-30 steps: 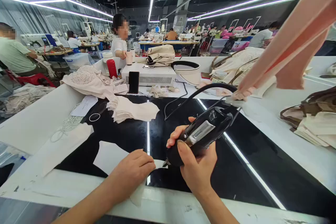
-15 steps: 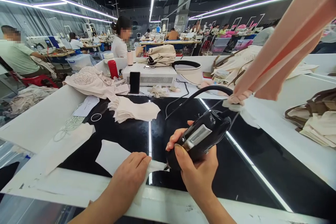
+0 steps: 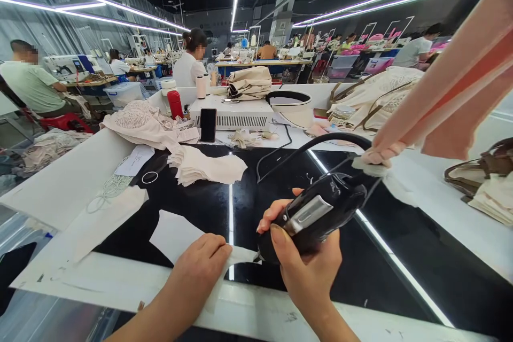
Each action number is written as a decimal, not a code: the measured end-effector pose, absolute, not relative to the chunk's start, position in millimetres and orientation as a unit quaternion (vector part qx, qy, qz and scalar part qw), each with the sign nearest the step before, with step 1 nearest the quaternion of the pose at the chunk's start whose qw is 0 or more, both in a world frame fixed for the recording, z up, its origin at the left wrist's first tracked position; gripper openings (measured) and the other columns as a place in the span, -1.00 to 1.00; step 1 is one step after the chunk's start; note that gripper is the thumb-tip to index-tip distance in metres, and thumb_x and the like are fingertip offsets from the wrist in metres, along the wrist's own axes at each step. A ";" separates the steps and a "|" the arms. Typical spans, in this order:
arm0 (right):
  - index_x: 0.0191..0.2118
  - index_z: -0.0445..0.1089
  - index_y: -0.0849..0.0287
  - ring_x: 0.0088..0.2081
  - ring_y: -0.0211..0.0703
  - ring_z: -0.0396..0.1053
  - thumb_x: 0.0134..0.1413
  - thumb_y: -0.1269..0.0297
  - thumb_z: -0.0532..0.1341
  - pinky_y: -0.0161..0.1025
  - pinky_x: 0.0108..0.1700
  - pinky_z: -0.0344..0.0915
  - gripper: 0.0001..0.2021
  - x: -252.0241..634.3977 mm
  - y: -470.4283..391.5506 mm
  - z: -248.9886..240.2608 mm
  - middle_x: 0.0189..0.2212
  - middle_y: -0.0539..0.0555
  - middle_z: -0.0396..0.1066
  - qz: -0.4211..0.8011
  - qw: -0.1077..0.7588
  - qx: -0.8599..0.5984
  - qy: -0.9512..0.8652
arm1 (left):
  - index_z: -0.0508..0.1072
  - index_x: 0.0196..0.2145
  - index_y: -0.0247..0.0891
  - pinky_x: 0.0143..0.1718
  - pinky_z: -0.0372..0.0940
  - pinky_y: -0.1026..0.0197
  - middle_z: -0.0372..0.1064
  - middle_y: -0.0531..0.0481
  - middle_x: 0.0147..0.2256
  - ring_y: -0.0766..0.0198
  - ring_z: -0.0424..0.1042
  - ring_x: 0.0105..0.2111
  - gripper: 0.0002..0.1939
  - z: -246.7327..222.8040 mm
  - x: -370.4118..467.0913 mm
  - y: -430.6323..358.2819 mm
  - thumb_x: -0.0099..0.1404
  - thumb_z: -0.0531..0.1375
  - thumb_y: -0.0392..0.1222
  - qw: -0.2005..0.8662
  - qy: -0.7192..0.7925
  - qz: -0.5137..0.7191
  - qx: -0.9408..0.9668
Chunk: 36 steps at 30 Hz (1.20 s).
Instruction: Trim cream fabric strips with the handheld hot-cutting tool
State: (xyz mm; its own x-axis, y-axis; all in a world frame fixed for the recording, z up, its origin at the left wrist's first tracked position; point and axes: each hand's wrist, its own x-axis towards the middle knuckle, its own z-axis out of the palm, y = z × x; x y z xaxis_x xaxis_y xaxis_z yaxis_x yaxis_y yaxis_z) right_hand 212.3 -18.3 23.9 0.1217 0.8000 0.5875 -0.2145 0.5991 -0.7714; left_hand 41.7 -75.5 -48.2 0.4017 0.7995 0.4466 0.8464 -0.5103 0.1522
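Note:
My right hand [image 3: 310,259] is wrapped round a black corded handheld tool [image 3: 320,214] with a silver plate on its side. Its narrow tip points left and meets the end of a thin cream fabric piece [image 3: 244,255]. At the other end of this fabric, my left hand [image 3: 202,267] is closed, fingers together, holding it low over the black tabletop's front edge. A white sheet [image 3: 174,232] lies partly behind my left hand. Twisted pink cloth [image 3: 425,101] is tied around the tool's cable at the upper right.
Stacked cream fabric pieces [image 3: 208,165] lie on the black tabletop [image 3: 256,200]. Behind stand a phone [image 3: 208,125], a white vented box [image 3: 236,115], a red bottle [image 3: 174,104] and a sun visor [image 3: 292,109]. Brown-strapped garments [image 3: 491,176] are at right. Co-workers sit beyond.
The view has shifted a little, so the surroundings sit slightly further right. The tool and my right hand have moved slightly right in the picture. My left hand keeps its hold.

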 end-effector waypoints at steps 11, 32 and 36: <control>0.08 0.32 -0.02 -0.44 -0.27 0.43 0.11 0.50 0.33 -0.31 -0.39 0.49 -0.55 212.6 -25.3 22.0 -0.36 -0.07 0.47 0.386 0.697 -0.248 -0.551 | 0.39 -0.02 -0.43 -0.25 0.55 0.11 0.51 -0.20 -0.21 0.09 0.58 -0.23 -0.74 -48.5 52.9 -84.4 0.46 -0.02 -0.48 0.160 -0.487 -0.196 -0.836; 0.06 0.34 -0.02 -0.47 -0.25 0.43 0.13 0.39 0.36 -0.25 -0.42 0.44 -0.60 195.0 -6.1 25.2 -0.37 -0.08 0.47 0.428 0.706 -0.231 -0.515 | 0.43 0.09 -0.31 -0.09 0.50 0.02 0.54 -0.26 -0.08 -0.06 0.56 -0.07 -0.36 -63.4 69.3 -93.4 0.28 0.35 0.24 0.169 -0.510 -0.212 -0.817; 0.05 0.31 0.00 -0.48 -0.27 0.42 0.14 0.40 0.34 -0.27 -0.43 0.44 -0.61 190.9 -6.0 22.4 -0.38 -0.08 0.46 0.423 0.698 -0.233 -0.529 | 0.42 0.07 -0.34 -0.10 0.50 0.00 0.54 -0.26 -0.11 -0.07 0.56 -0.08 -0.37 -64.1 70.3 -92.1 0.28 0.35 0.22 0.175 -0.503 -0.230 -0.815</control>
